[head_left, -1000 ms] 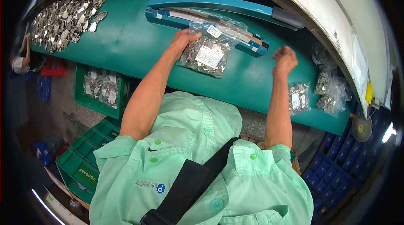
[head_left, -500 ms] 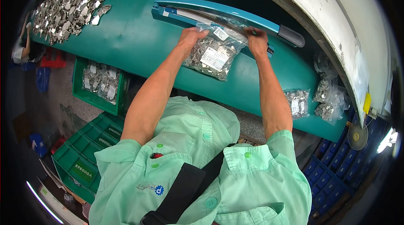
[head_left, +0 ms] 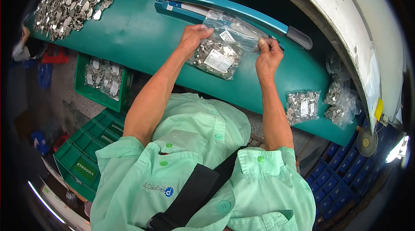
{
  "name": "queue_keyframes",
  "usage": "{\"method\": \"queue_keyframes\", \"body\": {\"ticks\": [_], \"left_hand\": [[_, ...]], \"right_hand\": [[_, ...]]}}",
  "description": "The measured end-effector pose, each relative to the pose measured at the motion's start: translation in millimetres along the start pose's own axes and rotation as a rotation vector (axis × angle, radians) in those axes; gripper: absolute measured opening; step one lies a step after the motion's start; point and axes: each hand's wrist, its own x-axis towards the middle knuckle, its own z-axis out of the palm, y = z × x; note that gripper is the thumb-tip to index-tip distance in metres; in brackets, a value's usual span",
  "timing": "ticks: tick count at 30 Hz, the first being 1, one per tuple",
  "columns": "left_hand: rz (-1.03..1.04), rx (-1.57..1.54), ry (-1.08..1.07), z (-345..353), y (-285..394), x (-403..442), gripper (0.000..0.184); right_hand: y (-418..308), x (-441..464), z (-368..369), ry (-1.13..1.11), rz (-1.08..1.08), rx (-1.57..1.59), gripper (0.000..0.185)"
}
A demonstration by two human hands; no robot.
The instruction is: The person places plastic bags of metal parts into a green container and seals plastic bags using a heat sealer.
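Note:
A clear plastic bag [head_left: 235,46] of small metal pieces lies before me with two white labels, its filled end towards me. My left hand [head_left: 193,41] pinches its left edge between thumb and fingers. At the right edge of the bag's flat upper part, my right hand [head_left: 269,58] is closed in a pinch. The bag's upper end overlaps the blue bar sealer [head_left: 225,10], whose long arm has a dark grey handle [head_left: 299,37] at the right.
Loose metal flakes [head_left: 71,8] are heaped on the green table [head_left: 134,36] at far left. Filled bags [head_left: 302,106] lie at the right. Below the edge stand a green crate [head_left: 99,95] of bags and stacked green crates [head_left: 82,157]. Another person's arm shows at far left.
My right hand has come nearer to me, its thumb now on top of the bag's edge. The bag's upper end reaches further over the sealer. My left hand keeps its pinch.

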Motion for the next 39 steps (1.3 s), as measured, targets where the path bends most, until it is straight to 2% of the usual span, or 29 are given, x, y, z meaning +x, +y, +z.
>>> {"method": "queue_keyframes", "body": {"ticks": [2, 5, 9, 12, 15, 21, 26, 36, 39], "left_hand": [[0.060, -0.024, -0.048, -3.9, -0.3, -11.8, 0.015], [0.102, -0.059, -0.096, -8.9, 3.7, -38.7, 0.017], [0.178, -0.055, -0.085, -18.9, -9.5, -52.5, 0.017], [0.220, -0.034, -0.074, -15.7, -7.5, -61.3, 0.016], [0.228, -0.068, -0.029, -10.5, -3.7, -69.5, 0.015], [0.283, -0.088, 0.007, -8.3, -4.5, -77.1, 0.013], [0.257, -0.042, -0.049, -11.5, 3.7, -87.8, 0.016], [0.316, -0.094, 0.006, -6.5, 10.7, -89.6, 0.006], [0.322, -0.152, -0.029, -7.4, 7.1, -98.5, 0.009]], "right_hand": [[-12.5, -0.8, -2.2, 0.004, 0.088, 0.154, 0.011], [-19.7, -7.4, -6.8, -0.055, 0.102, 0.287, 0.011], [-39.0, -15.3, -4.6, 0.020, 0.365, 0.568, 0.008], [-27.3, -19.3, -9.5, -0.089, 0.442, 0.593, 0.010], [-6.8, -30.0, -15.1, -0.132, 0.355, 0.444, 0.011], [-13.2, -47.6, -19.9, -0.103, 0.252, 0.415, 0.009], [-16.2, -57.9, -25.4, -0.119, 0.228, 0.410, 0.010], [-22.8, -73.4, -38.1, -0.085, 0.248, 0.413, 0.014], [-17.8, -75.1, -47.0, -0.171, 0.292, 0.427, 0.013]]}}
